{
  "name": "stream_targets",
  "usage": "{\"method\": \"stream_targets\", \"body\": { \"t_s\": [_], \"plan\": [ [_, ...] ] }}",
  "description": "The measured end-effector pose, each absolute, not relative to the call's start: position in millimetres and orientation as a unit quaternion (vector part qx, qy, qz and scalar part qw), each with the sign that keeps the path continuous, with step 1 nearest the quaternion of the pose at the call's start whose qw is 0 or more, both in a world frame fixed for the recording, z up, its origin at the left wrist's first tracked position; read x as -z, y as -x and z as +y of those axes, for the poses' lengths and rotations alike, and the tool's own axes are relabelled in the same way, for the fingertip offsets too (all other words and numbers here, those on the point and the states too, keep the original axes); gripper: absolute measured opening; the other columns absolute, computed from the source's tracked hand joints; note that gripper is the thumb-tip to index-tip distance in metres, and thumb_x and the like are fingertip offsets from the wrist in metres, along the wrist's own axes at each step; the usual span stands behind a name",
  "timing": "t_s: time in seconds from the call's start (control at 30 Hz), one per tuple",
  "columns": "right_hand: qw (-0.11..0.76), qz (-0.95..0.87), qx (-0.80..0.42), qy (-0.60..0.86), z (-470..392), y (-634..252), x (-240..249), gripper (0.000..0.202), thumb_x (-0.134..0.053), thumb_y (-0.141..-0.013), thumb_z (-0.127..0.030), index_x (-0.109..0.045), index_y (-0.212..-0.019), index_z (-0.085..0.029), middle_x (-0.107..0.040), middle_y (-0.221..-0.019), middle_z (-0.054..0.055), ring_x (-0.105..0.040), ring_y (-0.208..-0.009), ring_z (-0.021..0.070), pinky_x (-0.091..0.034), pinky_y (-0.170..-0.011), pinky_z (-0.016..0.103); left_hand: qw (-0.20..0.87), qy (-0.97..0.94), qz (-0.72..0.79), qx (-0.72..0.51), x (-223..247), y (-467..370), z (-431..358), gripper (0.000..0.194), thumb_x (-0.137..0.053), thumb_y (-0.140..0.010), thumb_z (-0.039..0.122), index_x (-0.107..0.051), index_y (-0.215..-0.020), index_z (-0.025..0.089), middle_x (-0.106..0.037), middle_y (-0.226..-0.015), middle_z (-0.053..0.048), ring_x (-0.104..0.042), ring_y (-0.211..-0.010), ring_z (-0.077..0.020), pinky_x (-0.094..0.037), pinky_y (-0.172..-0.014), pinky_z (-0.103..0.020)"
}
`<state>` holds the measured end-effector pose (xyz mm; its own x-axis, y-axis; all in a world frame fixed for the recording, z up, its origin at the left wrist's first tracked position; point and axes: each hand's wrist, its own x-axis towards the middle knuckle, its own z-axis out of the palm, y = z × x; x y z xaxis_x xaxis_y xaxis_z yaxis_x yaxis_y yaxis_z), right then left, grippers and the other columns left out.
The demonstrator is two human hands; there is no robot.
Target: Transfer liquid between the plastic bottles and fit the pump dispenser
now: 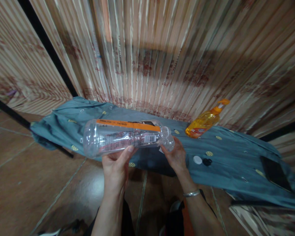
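My left hand (pixel 116 165) is closed round the underside of a large clear plastic bottle (pixel 115 139) with an orange-striped label. The bottle lies nearly level in the air, its neck pointing right. At that neck, my right hand (pixel 175 156) grips a small clear plastic bottle (pixel 169 143). The mouths of the two bottles are close together; whether they touch, I cannot tell. Below and right of them, a white cap (pixel 197 160) and a small black piece (pixel 207 162) rest on the blue cloth.
A yellow pump bottle (pixel 203 123) with an orange top stands at the back of the blue-cloth-covered table (pixel 226 150). A dark phone-like slab (pixel 276 173) lies at the right. Behind hangs a pleated curtain (pixel 147 65). Black poles (pixel 49 49) rise at the left.
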<state>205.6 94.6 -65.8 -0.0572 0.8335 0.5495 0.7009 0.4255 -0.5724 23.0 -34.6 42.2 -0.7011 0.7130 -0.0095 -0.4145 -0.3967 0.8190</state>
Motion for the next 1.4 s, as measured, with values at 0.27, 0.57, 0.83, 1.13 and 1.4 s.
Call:
{"method": "stream_targets", "body": {
  "t_s": [0.27, 0.57, 0.83, 1.13, 1.4],
  "plan": [
    [0.433, -0.723, -0.074, 0.533, 94.4, -205.6, 64.9, 0.057, -0.061, -0.081, -0.055, -0.061, -0.123, -0.015, -0.073, -0.115, 0.017, -0.069, -0.107, 0.0334, -0.055, -0.096, 0.052, 0.344, -0.168, 0.430, -0.817, -42.0, -22.9, -34.2, 0.042, -0.097, -0.051, 0.032, -0.072, -0.081, 0.016, -0.079, -0.079, -0.006, -0.078, -0.081, -0.0257, -0.066, -0.083, -0.045],
    [0.446, -0.722, -0.064, 0.525, 95.4, -205.8, 68.0, 0.056, -0.061, -0.082, -0.055, -0.060, -0.122, -0.016, -0.074, -0.114, 0.016, -0.070, -0.107, 0.0339, -0.054, -0.097, 0.053, 0.349, -0.171, 0.429, -0.816, -41.3, -22.4, -34.3, 0.040, -0.096, -0.053, 0.031, -0.072, -0.081, 0.016, -0.080, -0.083, -0.007, -0.078, -0.082, -0.0267, -0.065, -0.086, -0.048],
    [0.434, -0.725, -0.071, 0.530, 95.1, -205.8, 66.3, 0.055, -0.061, -0.082, -0.054, -0.059, -0.124, -0.019, -0.073, -0.117, 0.016, -0.069, -0.110, 0.0342, -0.054, -0.097, 0.054, 0.352, -0.166, 0.421, -0.819, -42.7, -23.3, -34.3, 0.039, -0.097, -0.053, 0.030, -0.071, -0.078, 0.016, -0.080, -0.083, -0.007, -0.078, -0.082, -0.0259, -0.065, -0.084, -0.045],
    [0.431, -0.723, -0.079, 0.534, 94.7, -205.8, 64.1, 0.054, -0.062, -0.081, -0.054, -0.060, -0.122, -0.019, -0.073, -0.116, 0.015, -0.069, -0.109, 0.0337, -0.054, -0.098, 0.053, 0.350, -0.168, 0.426, -0.817, -42.2, -23.1, -34.8, 0.041, -0.097, -0.052, 0.031, -0.072, -0.081, 0.016, -0.080, -0.085, -0.008, -0.078, -0.085, -0.0272, -0.065, -0.086, -0.046],
    [0.439, -0.719, -0.076, 0.533, 95.5, -205.2, 66.4, 0.056, -0.061, -0.082, -0.057, -0.060, -0.122, -0.018, -0.074, -0.116, 0.015, -0.069, -0.109, 0.0340, -0.054, -0.096, 0.052, 0.348, -0.167, 0.424, -0.819, -42.5, -23.4, -34.2, 0.040, -0.097, -0.052, 0.031, -0.071, -0.078, 0.016, -0.080, -0.083, -0.007, -0.078, -0.083, -0.0262, -0.065, -0.085, -0.045]
  ]
}}
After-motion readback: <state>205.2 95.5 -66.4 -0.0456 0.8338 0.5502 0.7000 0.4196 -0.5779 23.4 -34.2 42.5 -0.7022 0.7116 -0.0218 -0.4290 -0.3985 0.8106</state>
